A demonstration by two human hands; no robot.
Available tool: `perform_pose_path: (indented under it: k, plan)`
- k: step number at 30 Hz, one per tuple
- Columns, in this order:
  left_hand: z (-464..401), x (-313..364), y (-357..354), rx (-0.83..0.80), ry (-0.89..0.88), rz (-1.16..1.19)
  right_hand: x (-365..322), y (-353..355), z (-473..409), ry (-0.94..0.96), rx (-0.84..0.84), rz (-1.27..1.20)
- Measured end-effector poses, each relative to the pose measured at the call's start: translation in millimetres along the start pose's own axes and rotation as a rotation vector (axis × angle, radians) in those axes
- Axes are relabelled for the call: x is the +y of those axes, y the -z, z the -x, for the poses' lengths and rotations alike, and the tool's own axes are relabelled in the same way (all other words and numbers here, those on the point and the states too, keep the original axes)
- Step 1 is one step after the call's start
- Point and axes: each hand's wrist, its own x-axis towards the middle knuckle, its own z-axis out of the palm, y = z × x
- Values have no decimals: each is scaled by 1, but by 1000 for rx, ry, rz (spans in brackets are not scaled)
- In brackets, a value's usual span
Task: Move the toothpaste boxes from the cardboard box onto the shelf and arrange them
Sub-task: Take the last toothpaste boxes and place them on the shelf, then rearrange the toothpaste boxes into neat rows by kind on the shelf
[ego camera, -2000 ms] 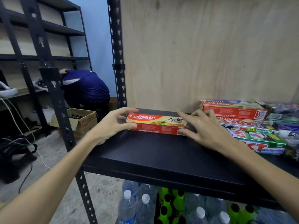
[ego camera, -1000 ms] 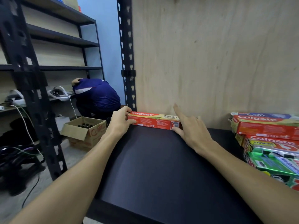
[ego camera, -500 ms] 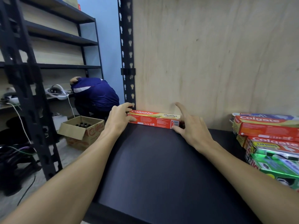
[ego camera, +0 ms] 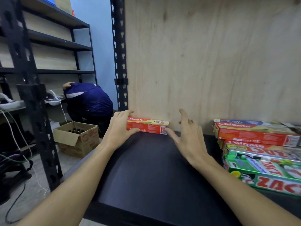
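Note:
A red and yellow Colgate toothpaste box (ego camera: 150, 126) lies on the black shelf (ego camera: 146, 168), lengthwise against the plywood back panel at the far left corner. My left hand (ego camera: 119, 129) grips its left end, fingers over the top and thumb on the front face. My right hand (ego camera: 187, 136) is spread flat, with only the thumb tip touching the box's right end. A pile of other toothpaste boxes (ego camera: 260, 149), Colgate and green Zact, sits on the shelf at the right.
A black slotted upright (ego camera: 119, 62) stands just left of the box. On the floor to the left is an open cardboard box (ego camera: 78, 139) holding dark bottles. A person in a blue jacket (ego camera: 88, 100) bends over behind it. Cables trail across the floor.
The Colgate box was slid from mid-shelf back against the plywood panel. My right hand's fingers have now lifted off its right end and spread; my left hand still holds the left end.

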Motion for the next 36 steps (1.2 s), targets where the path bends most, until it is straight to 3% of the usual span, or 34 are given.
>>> perform_pose_path:
  k: [6,10,17,24,31,36]
  plan:
    - [21,76,-15,-13,-124,222,6,85,26,-55,117,-52]
    - [28,152,-38,-47,-129,438,35,137,26,-237,118,-163]
    - [25,251,-74,-175,4,673,137,211,36,-305,10,285]
    - [12,263,-95,-249,127,792,164,222,42,-335,-154,369]
    - [7,254,-93,-240,148,735,163,211,39,-366,-148,484]
    - [11,238,-74,-155,179,744,152,203,31,-362,-151,255]
